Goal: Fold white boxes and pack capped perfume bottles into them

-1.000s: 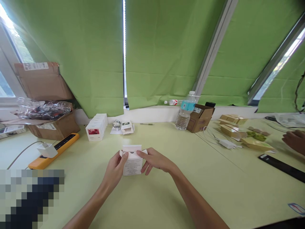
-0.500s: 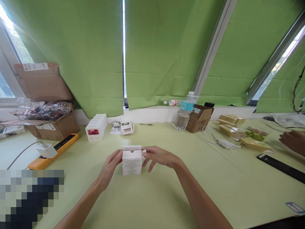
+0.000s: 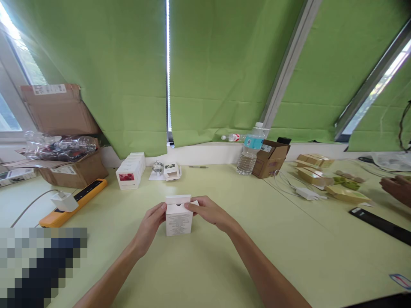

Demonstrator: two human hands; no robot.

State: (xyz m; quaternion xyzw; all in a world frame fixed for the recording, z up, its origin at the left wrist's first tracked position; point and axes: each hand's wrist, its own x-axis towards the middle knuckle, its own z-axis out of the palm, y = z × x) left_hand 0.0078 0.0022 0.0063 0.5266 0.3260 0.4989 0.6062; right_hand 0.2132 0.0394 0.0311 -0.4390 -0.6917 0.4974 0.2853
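A small white carton [image 3: 179, 224] stands upright on the table in front of me, fine print on its near face. Its top flap is raised at the back, and a half-round notch shows at the top. My left hand [image 3: 148, 226] grips the carton's left side, thumb by the upper edge, other fingers mostly hidden behind. On the right, my right hand [image 3: 213, 211] has its thumb on the top by the notch and its fingers around the right rear, where a small side flap sticks out. The inside of the carton is hidden.
Behind the carton are a row of white boxes [image 3: 131, 173], a glass-like ornament [image 3: 157, 167], another small box [image 3: 171, 172] and a pen [image 3: 198, 167]. An orange power strip [image 3: 77, 203] lies left. Rightward are a water bottle [image 3: 248, 154], a cardboard box [image 3: 270, 160] and another person's hand [image 3: 396, 188].
My right thumb has moved left from the side flap onto the carton's top, and the right fingers have drawn in behind it. My left hand keeps its hold.
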